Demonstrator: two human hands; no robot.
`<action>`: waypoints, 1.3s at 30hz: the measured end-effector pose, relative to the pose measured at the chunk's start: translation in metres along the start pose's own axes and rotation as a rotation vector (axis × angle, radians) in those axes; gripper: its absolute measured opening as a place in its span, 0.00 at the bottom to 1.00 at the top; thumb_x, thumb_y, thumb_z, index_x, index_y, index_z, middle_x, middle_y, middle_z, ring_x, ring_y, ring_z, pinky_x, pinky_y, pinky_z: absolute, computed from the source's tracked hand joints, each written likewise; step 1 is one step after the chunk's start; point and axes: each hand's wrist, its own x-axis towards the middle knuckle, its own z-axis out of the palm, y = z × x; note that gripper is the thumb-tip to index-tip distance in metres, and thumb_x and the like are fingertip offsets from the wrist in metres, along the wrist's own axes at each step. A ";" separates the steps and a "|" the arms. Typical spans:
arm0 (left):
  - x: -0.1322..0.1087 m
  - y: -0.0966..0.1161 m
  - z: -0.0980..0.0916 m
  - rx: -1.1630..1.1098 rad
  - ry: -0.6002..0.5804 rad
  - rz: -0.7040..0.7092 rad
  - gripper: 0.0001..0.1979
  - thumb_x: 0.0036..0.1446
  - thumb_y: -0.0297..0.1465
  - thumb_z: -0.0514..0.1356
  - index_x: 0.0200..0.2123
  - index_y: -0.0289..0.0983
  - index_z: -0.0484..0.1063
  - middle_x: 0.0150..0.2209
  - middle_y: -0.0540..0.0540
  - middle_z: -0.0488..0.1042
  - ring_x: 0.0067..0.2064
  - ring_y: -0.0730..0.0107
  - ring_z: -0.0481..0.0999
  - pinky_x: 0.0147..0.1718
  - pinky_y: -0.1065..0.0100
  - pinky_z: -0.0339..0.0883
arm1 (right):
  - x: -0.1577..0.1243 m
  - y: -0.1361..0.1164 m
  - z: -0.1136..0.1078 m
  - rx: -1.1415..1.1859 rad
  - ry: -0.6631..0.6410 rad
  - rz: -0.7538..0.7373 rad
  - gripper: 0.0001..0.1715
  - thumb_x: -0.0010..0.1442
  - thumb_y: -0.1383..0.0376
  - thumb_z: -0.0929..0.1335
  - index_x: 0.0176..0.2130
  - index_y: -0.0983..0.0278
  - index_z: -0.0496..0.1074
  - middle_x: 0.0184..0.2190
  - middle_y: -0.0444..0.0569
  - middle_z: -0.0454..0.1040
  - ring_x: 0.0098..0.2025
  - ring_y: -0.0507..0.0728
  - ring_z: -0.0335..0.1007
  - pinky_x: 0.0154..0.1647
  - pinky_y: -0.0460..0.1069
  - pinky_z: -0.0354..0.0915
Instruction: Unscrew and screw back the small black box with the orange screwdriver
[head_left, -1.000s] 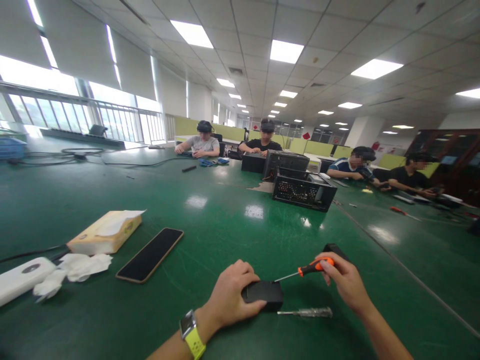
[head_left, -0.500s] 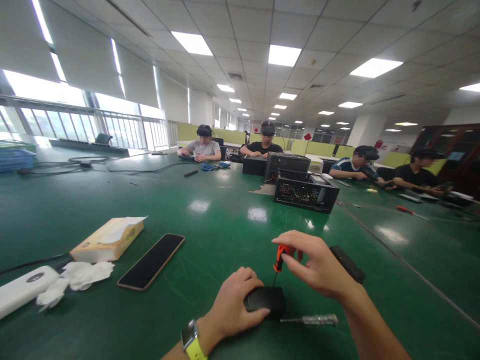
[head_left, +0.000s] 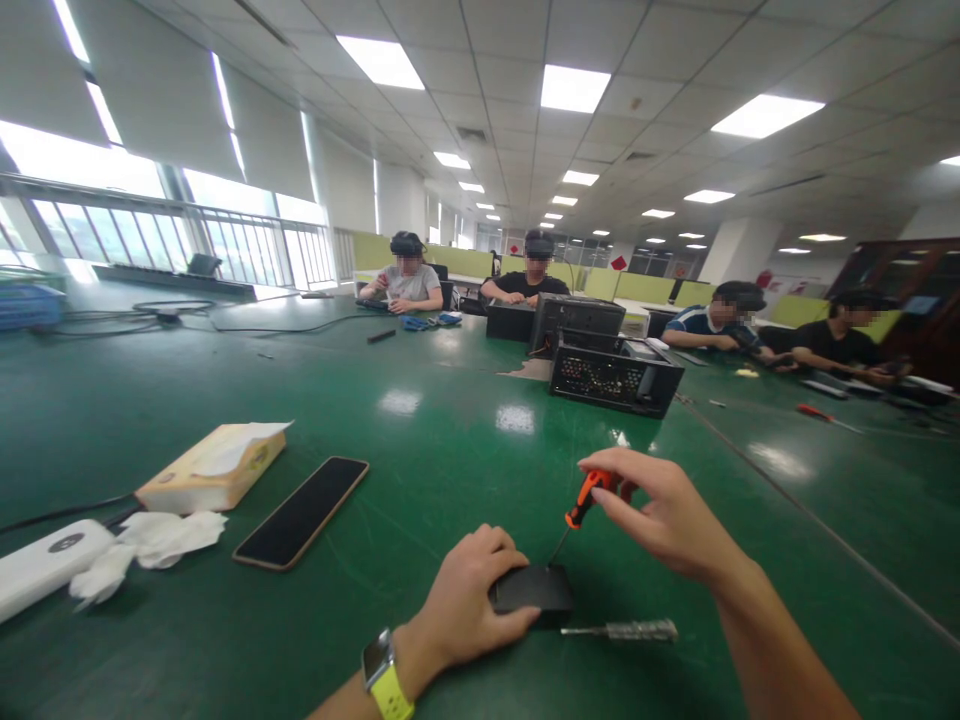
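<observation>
My left hand (head_left: pixel 476 600) grips a small black box-like casing (head_left: pixel 538 592) on the green table, thumb along the near side and fingers over the far side. In my right hand (head_left: pixel 652 505) is an orange and black screwdriver (head_left: pixel 586 500), held by its handle between thumb and fingers. The screwdriver leans to the right, and its tip meets the far edge of the casing. Just in front of the casing lies a second screwdriver with a clear handle (head_left: pixel 637 630). A watch with a yellow strap (head_left: pixel 386 675) is on my left wrist.
A phone (head_left: pixel 304 515), a tissue pack (head_left: pixel 217 470), crumpled tissues (head_left: pixel 157 545) and a white device (head_left: pixel 52 565) lie to the left. Open computer cases (head_left: pixel 615 372) stand ahead. Another red screwdriver (head_left: pixel 825 416) is at far right. Several people sit across the table.
My right hand has moved right and slightly up, tilting the screwdriver from nearly upright to leaning right. My left hand still holds the casing. A dark piece by my right wrist is now hidden.
</observation>
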 end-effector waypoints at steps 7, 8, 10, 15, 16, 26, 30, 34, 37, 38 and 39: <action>0.001 0.001 -0.001 0.004 0.005 0.008 0.16 0.47 0.35 0.69 0.40 0.38 0.78 0.39 0.44 0.73 0.40 0.57 0.71 0.40 0.62 0.66 | 0.000 -0.005 0.000 0.051 0.002 -0.035 0.12 0.62 0.68 0.66 0.45 0.63 0.75 0.42 0.50 0.79 0.43 0.56 0.75 0.45 0.50 0.69; 0.001 0.001 -0.001 0.008 0.004 0.007 0.15 0.47 0.35 0.69 0.40 0.38 0.78 0.39 0.44 0.73 0.40 0.57 0.71 0.40 0.62 0.66 | 0.000 -0.005 0.000 0.057 0.001 -0.031 0.12 0.62 0.67 0.66 0.45 0.63 0.75 0.42 0.50 0.79 0.42 0.56 0.76 0.43 0.49 0.70; 0.000 0.001 -0.001 0.016 0.004 0.005 0.15 0.46 0.34 0.69 0.40 0.38 0.78 0.38 0.44 0.73 0.40 0.58 0.71 0.39 0.62 0.66 | 0.000 -0.005 -0.001 0.071 0.001 -0.013 0.12 0.62 0.67 0.67 0.45 0.63 0.76 0.42 0.50 0.79 0.41 0.56 0.76 0.38 0.48 0.71; 0.000 0.002 -0.002 0.017 0.019 0.012 0.16 0.47 0.35 0.69 0.40 0.38 0.78 0.38 0.44 0.73 0.39 0.57 0.71 0.38 0.62 0.66 | 0.000 -0.005 0.000 0.099 0.006 -0.011 0.12 0.62 0.67 0.67 0.46 0.63 0.76 0.41 0.51 0.80 0.38 0.56 0.76 0.35 0.48 0.72; 0.001 0.002 -0.002 0.018 0.023 0.013 0.15 0.47 0.36 0.69 0.40 0.38 0.78 0.38 0.44 0.73 0.39 0.57 0.71 0.38 0.62 0.66 | 0.000 -0.005 0.000 0.098 0.003 -0.015 0.13 0.62 0.67 0.67 0.46 0.63 0.76 0.41 0.51 0.80 0.38 0.56 0.76 0.35 0.48 0.72; 0.003 0.002 -0.002 0.041 0.022 0.008 0.14 0.46 0.32 0.69 0.39 0.38 0.79 0.37 0.45 0.73 0.39 0.58 0.71 0.37 0.63 0.66 | 0.001 -0.002 0.000 0.075 0.008 -0.005 0.13 0.63 0.67 0.66 0.47 0.63 0.76 0.41 0.51 0.79 0.38 0.55 0.76 0.35 0.47 0.71; 0.002 0.002 -0.001 0.022 0.017 0.011 0.14 0.46 0.33 0.68 0.39 0.39 0.78 0.38 0.45 0.73 0.39 0.58 0.71 0.38 0.63 0.66 | 0.001 -0.002 -0.001 0.053 0.015 -0.014 0.13 0.63 0.67 0.66 0.46 0.63 0.76 0.41 0.51 0.80 0.39 0.56 0.76 0.35 0.48 0.72; 0.001 0.003 -0.002 0.007 0.010 0.004 0.14 0.46 0.33 0.68 0.39 0.39 0.78 0.38 0.45 0.74 0.39 0.58 0.72 0.38 0.63 0.67 | 0.001 -0.002 -0.002 0.049 0.015 -0.018 0.12 0.63 0.66 0.66 0.46 0.63 0.76 0.41 0.52 0.80 0.39 0.56 0.76 0.35 0.48 0.72; 0.001 0.002 -0.002 0.002 0.007 -0.002 0.14 0.46 0.32 0.69 0.39 0.38 0.78 0.38 0.45 0.74 0.39 0.59 0.72 0.39 0.63 0.67 | 0.001 -0.002 -0.002 0.063 0.006 -0.012 0.13 0.63 0.66 0.66 0.46 0.63 0.76 0.41 0.52 0.80 0.39 0.56 0.77 0.34 0.47 0.72; 0.001 0.002 -0.002 0.003 0.006 -0.004 0.14 0.46 0.32 0.69 0.39 0.38 0.78 0.38 0.45 0.74 0.39 0.59 0.72 0.39 0.63 0.67 | 0.001 -0.003 -0.002 0.064 0.003 -0.010 0.13 0.63 0.65 0.66 0.45 0.63 0.76 0.41 0.52 0.80 0.39 0.57 0.77 0.34 0.47 0.72; 0.001 0.002 -0.002 0.003 0.006 -0.005 0.14 0.46 0.32 0.69 0.39 0.38 0.78 0.38 0.45 0.74 0.39 0.59 0.72 0.39 0.63 0.67 | 0.001 -0.003 -0.003 0.064 0.002 -0.008 0.12 0.63 0.65 0.66 0.45 0.63 0.77 0.41 0.51 0.80 0.39 0.57 0.77 0.34 0.48 0.72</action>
